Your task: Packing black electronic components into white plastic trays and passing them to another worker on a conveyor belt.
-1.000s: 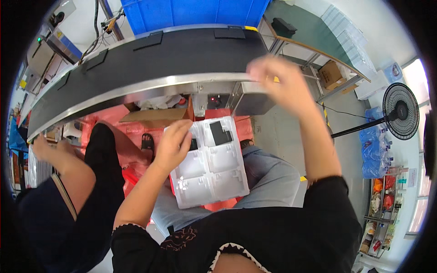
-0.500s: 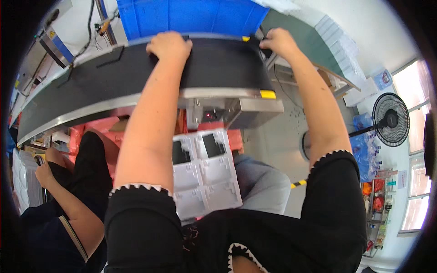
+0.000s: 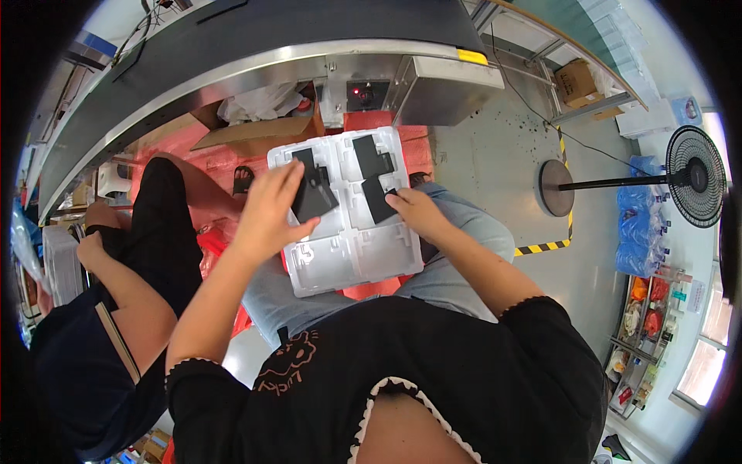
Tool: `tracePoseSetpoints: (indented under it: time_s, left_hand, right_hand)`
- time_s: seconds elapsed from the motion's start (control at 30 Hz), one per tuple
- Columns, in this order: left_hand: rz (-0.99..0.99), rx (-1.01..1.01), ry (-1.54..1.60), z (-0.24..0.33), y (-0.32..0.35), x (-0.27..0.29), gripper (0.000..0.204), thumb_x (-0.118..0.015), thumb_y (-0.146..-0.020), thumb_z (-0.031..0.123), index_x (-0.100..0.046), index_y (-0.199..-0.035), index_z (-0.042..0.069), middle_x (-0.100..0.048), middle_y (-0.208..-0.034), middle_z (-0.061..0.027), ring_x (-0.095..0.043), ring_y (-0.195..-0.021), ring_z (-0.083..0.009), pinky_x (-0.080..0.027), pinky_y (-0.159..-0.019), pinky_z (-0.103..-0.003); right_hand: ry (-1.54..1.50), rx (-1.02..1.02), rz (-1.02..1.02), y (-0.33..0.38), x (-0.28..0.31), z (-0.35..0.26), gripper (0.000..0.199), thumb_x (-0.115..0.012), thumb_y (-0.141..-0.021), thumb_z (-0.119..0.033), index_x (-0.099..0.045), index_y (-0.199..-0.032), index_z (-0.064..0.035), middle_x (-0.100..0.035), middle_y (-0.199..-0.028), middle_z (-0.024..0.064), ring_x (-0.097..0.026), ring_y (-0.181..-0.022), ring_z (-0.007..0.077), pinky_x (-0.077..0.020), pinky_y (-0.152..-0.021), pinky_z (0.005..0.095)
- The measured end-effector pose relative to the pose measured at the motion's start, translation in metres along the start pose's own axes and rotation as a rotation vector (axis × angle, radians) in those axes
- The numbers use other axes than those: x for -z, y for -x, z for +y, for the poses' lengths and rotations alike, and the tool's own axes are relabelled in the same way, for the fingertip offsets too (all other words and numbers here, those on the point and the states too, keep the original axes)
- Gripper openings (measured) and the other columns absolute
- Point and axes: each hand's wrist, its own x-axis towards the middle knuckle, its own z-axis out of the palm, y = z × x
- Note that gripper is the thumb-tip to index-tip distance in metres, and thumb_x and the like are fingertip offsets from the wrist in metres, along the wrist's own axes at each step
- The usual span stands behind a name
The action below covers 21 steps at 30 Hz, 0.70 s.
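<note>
A white plastic tray [image 3: 321,263] with several moulded compartments rests across my lap. My left hand [image 3: 267,209] reaches over its left side, fingers and thumb around the edge of a thin black flat piece [image 3: 315,203]. That piece lies tilted over the middle left compartment; its underside is hidden. My right hand [image 3: 417,210] pinches the right edge of another black flat piece [image 3: 377,199] at the middle right compartment. In the top row lie two more black pieces, one on the left [image 3: 304,157] and one on the right [image 3: 369,155].
A black conveyor belt [image 3: 325,23] with a metal rail runs beyond the tray. Beneath it stand a cardboard box [image 3: 267,131] and red sheeting [image 3: 417,143]. A seated person [image 3: 116,309] is close on my left. On the right stands a black fan [image 3: 696,176].
Both my hands have come back from the conveyor belt down to the tray, each with a black flat piece. My view has tilted down toward my lap.
</note>
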Motion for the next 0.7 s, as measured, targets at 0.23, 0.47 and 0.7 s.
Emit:
tracePoseSetpoints:
  time_s: [0.23, 0.47, 0.7]
  left_hand:
    - [-0.225, 0.081, 0.087, -0.026, 0.063, -0.081, 0.079, -0.074, -0.064, 0.022, -0.037, -0.130, -0.002, -0.037, -0.134, -0.0202, -0.037, -0.123, -0.0369, -0.029, -0.104, -0.042]
    - [-0.305, 0.020, 0.055, -0.030, 0.071, -0.097, 0.055, -0.057, -0.081, 0.010, -0.035, -0.130, -0.003, -0.022, -0.143, -0.0226, -0.023, -0.132, -0.0365, -0.022, -0.109, -0.044]
    - [-0.282, 0.091, -0.020, -0.009, 0.075, -0.109, 0.058, -0.048, -0.076, -0.004, -0.031, -0.132, -0.005, -0.019, -0.145, -0.0216, -0.021, -0.134, -0.0362, -0.021, -0.110, -0.045]
  right_hand:
    - [0.285, -0.015, -0.119, -0.005, -0.009, 0.026, 0.039, -0.055, -0.084, -0.035, -0.055, -0.076, 0.0034, -0.059, -0.078, 0.0240, -0.058, -0.076, 0.0379, -0.0442, -0.067, 0.0437]
    - [0.630, -0.091, 0.079, 0.002, -0.007, 0.012, 0.038, -0.063, -0.078, -0.037, -0.061, -0.080, 0.0004, -0.062, -0.077, 0.0184, -0.061, -0.076, 0.0318, -0.0476, -0.064, 0.0408]
    - [0.677, 0.076, 0.203, 0.001, -0.015, -0.016, 0.040, -0.064, -0.077, -0.036, -0.058, -0.094, -0.0002, -0.061, -0.086, 0.0183, -0.061, -0.081, 0.0335, -0.0489, -0.068, 0.0417]
